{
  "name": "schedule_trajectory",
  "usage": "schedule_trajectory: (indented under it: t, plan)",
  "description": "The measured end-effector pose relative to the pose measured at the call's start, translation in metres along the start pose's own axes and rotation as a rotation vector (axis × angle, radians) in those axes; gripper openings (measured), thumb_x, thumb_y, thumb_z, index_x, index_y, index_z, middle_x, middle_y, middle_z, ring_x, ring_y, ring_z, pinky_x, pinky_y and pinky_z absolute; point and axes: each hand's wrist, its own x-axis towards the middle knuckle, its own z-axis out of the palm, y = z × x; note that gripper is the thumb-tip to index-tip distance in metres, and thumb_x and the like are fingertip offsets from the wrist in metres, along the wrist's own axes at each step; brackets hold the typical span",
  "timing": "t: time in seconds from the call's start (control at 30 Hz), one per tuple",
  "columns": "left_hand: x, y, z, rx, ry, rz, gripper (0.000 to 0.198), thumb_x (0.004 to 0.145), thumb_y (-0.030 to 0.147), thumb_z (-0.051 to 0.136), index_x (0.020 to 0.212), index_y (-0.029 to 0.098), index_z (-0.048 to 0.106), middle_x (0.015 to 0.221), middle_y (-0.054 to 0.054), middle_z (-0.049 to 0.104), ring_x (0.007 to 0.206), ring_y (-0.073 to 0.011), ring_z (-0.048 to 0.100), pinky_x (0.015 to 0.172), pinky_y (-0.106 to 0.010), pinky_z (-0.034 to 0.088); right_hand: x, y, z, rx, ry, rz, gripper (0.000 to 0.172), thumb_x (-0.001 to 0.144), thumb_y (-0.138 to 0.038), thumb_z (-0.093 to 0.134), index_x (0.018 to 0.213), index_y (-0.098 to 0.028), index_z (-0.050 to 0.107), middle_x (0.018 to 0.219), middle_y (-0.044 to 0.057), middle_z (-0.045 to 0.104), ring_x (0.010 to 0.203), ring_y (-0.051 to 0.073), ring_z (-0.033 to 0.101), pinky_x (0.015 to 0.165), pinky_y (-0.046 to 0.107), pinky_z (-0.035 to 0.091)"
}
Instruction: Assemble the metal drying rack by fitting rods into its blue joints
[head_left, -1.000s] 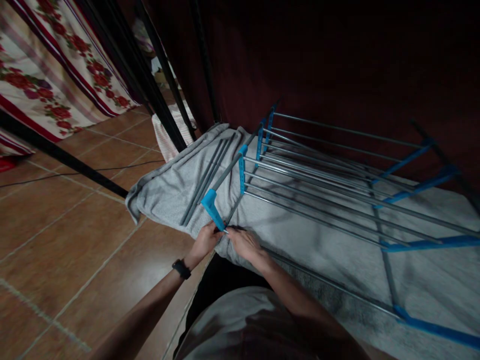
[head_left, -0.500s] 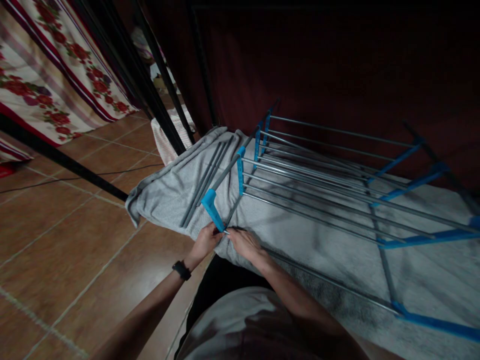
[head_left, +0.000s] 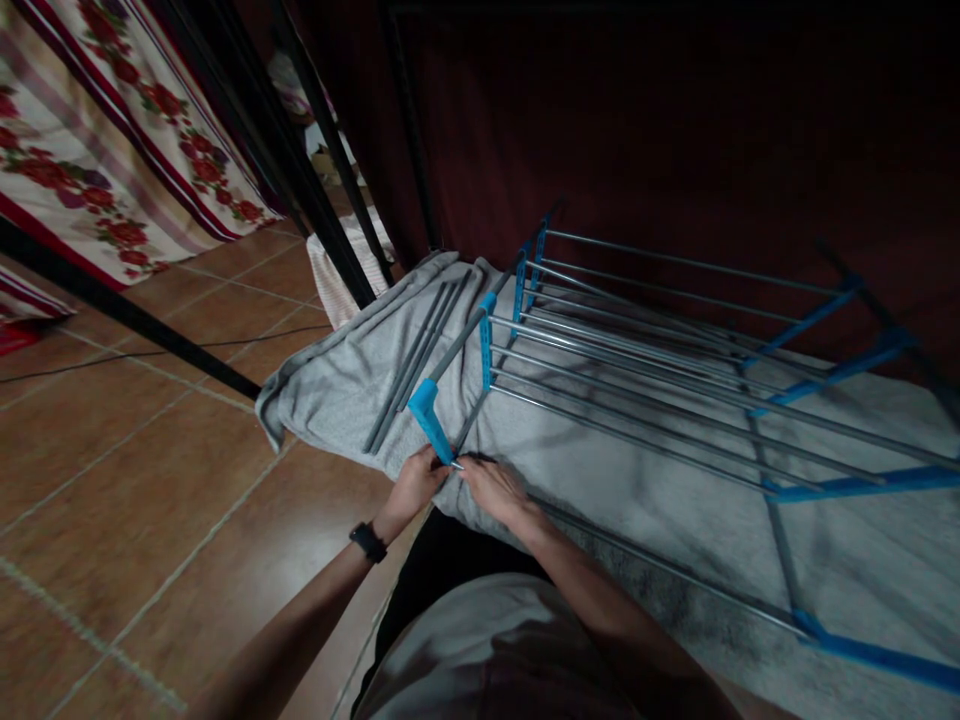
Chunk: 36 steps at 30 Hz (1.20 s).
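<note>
A metal drying rack [head_left: 645,370] with grey rods and blue plastic joints lies on a grey towel [head_left: 337,380] spread on the floor. My left hand [head_left: 415,483], a black watch on its wrist, is closed on the lower end of a blue corner joint [head_left: 433,420]. My right hand [head_left: 491,487] rests beside it on the towel, fingers bent and pinching the end of a thin grey rod at that joint. Both hands meet at the rack's near left corner.
Brown floor tiles [head_left: 135,480] stretch to the left, crossed by a thin cable. Black metal poles [head_left: 300,170] slant up at the left, with a floral cloth [head_left: 97,140] behind them. A dark red curtain [head_left: 675,120] hangs behind the rack.
Both hands stay at the blue corner joint. Only the view has shifted slightly.
</note>
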Motion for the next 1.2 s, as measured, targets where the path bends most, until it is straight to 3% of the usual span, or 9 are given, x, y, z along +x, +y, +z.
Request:
schedule_trajectory:
  t: [0.43, 0.7, 0.97, 1.2]
  plan:
    - [-0.004, 0.008, 0.007, 0.079, 0.046, -0.038, 0.023, 0.083, 0.015, 0.067, 0.104, 0.018, 0.074, 0.103, -0.009, 0.075, 0.098, -0.0258, 0.071, 0.093, -0.037, 0.055, -0.004, -0.002, -0.004, -0.052, -0.036, 0.030, 0.030, 0.109, -0.032, 0.033, 0.128, -0.021, 0.054, 0.104, 0.011, 0.077, 0.092, 0.023, 0.075, 0.077, 0.031, 0.050]
    - [-0.006, 0.002, 0.010, 0.015, 0.029, -0.054, 0.020, 0.085, 0.019, 0.067, 0.103, 0.017, 0.076, 0.103, -0.009, 0.076, 0.095, -0.0252, 0.072, 0.086, -0.036, 0.056, -0.003, 0.003, 0.001, -0.039, -0.038, 0.042, 0.030, 0.109, -0.034, 0.035, 0.128, -0.023, 0.056, 0.101, 0.008, 0.078, 0.090, 0.022, 0.074, 0.071, 0.029, 0.051]
    - [-0.009, -0.003, 0.013, -0.076, 0.060, -0.044, 0.025, 0.084, 0.022, 0.066, 0.107, 0.017, 0.075, 0.102, -0.009, 0.076, 0.095, -0.0249, 0.072, 0.086, -0.036, 0.057, -0.005, 0.002, -0.001, -0.002, -0.035, 0.036, 0.031, 0.109, -0.033, 0.035, 0.128, -0.024, 0.057, 0.107, 0.008, 0.078, 0.094, 0.022, 0.074, 0.074, 0.029, 0.050]
    - [-0.009, 0.002, 0.014, 0.003, 0.059, -0.047, 0.019, 0.085, 0.020, 0.066, 0.101, 0.018, 0.075, 0.104, -0.009, 0.075, 0.096, -0.0245, 0.071, 0.088, -0.036, 0.056, -0.005, 0.000, -0.003, 0.011, -0.050, 0.049, 0.031, 0.109, -0.032, 0.035, 0.128, -0.025, 0.058, 0.108, 0.008, 0.078, 0.094, 0.021, 0.074, 0.075, 0.029, 0.049]
